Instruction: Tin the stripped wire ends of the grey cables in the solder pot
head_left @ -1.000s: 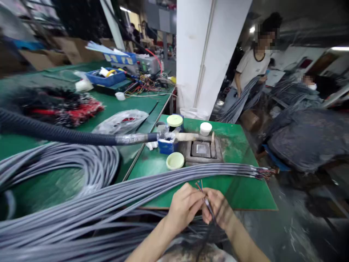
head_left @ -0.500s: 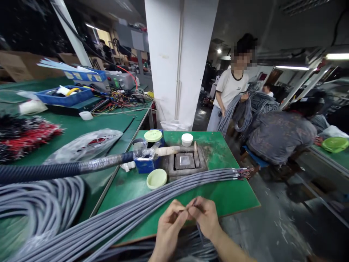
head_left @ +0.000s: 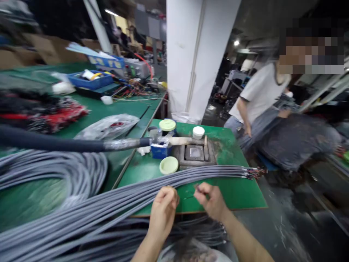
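My left hand (head_left: 164,204) is closed, its fingers curled in just below the bundle of grey cables (head_left: 152,193). Whatever it may hold is hidden. Apart from it, my right hand (head_left: 212,201) pinches thumb and finger on something small and dark, too blurred to name. The cables run across the green table (head_left: 240,193), and their stripped ends, showing thin coloured wires (head_left: 255,173), lie at its right edge. Between my hands, a thin dark strand (head_left: 188,198) shows against the green top.
Behind the cables sit a square metal pot (head_left: 195,153), a blue box (head_left: 160,151), a pale green dish (head_left: 169,165) and a white tub (head_left: 198,132). A thick hose (head_left: 81,143) crosses from the left above coiled cable (head_left: 89,167). A person (head_left: 259,91) stands at right, handling grey cables.
My hands, together before, have moved apart, the right one going up and right. The view has swung left. The standing person has come nearer and leans over with the cables.
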Demonstrator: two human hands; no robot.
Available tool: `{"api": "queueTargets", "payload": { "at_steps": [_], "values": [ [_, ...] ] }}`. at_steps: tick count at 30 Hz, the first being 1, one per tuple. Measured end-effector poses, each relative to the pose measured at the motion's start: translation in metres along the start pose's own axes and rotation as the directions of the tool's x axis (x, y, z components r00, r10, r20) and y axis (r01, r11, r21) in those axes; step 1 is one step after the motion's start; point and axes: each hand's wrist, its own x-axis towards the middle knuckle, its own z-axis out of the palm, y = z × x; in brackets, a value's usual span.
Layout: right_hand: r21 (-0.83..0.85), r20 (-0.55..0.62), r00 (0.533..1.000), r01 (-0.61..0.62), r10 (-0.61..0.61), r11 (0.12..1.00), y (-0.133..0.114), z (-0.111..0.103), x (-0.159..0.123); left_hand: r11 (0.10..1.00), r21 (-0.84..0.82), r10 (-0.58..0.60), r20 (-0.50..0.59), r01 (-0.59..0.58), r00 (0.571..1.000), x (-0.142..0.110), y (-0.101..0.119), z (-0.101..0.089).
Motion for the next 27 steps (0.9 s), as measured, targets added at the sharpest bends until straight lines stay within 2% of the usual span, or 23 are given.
{"api": "queueTargets", "payload": {
  "at_steps": [2,4,5,7,10,12,14,20,27],
  "values": [
    [-0.018,0.021,0.999,-0.048,0.049,0.999,0.002,-0.011,0.017,0.963,0.198,0.198,-0.074,-0.18,0.977,0.0,0.007,-0.013],
    [-0.086,0.074,0.996,-0.039,0.045,0.996,0.005,-0.017,0.042,0.822,0.498,0.319,-0.001,-0.276,0.948,-0.002,0.008,-0.024],
    [-0.12,0.108,0.994,-0.018,0.031,0.993,0.006,-0.017,0.055,0.726,0.616,0.327,0.081,-0.306,0.941,-0.003,0.006,-0.028],
    [-0.162,0.172,0.985,0.022,0.006,0.987,0.006,-0.012,0.083,0.565,0.744,0.303,0.215,-0.357,0.928,-0.003,-0.003,-0.032],
    [-0.314,0.254,0.967,0.11,-0.029,0.943,0.004,0.003,0.117,0.393,0.819,0.278,0.328,-0.419,0.903,-0.001,-0.018,-0.035],
    [-0.465,0.306,0.951,0.179,-0.032,0.867,0.003,0.014,0.135,0.311,0.837,0.276,0.373,-0.45,0.886,0.002,-0.025,-0.036],
    [-0.552,0.346,0.938,0.216,-0.015,0.805,0.002,0.024,0.151,0.258,0.849,0.281,0.391,-0.461,0.876,0.003,-0.028,-0.038],
    [-0.655,0.417,0.906,0.247,0.069,0.714,0.004,0.046,0.183,0.156,0.863,0.253,0.436,-0.481,0.864,0.004,-0.026,-0.039],
    [-0.739,0.46,0.87,0.264,0.177,0.62,0.002,0.062,0.195,0.122,0.865,0.225,0.453,-0.486,0.863,0.005,-0.025,-0.04]
  ]
}}
